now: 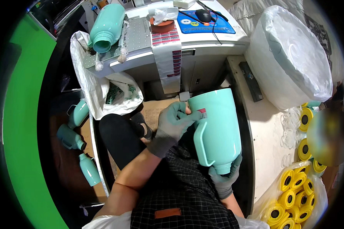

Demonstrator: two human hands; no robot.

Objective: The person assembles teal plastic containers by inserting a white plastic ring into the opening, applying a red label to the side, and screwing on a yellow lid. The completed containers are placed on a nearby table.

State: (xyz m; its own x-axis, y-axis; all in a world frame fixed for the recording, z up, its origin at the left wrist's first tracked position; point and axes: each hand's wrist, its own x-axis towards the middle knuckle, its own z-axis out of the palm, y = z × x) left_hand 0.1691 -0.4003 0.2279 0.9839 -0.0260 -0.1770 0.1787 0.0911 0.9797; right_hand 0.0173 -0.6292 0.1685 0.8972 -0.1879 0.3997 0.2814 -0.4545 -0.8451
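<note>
A turquoise bottle-shaped jug body (219, 126) with a side handle lies over my lap, its threaded neck pointing toward me. My gloved right hand (226, 180) is wrapped round the neck end from below, some fingers hidden behind it. At the upper left side of the jug, above the handle, my gloved left hand (175, 120) pinches a small red-and-white label (202, 112) against the surface. Another turquoise jug body (107, 28) rests on the perforated metal plate (138, 36) at the back left, its open neck facing me.
A strip of red-and-white labels (165, 65) hangs over the bench front beneath a brown roll (161, 26). White sack (99, 91) at left; several turquoise jugs (89, 170) lie lower. At right stand a plastic-lined container (290, 53) and a bag of yellow caps (294, 198).
</note>
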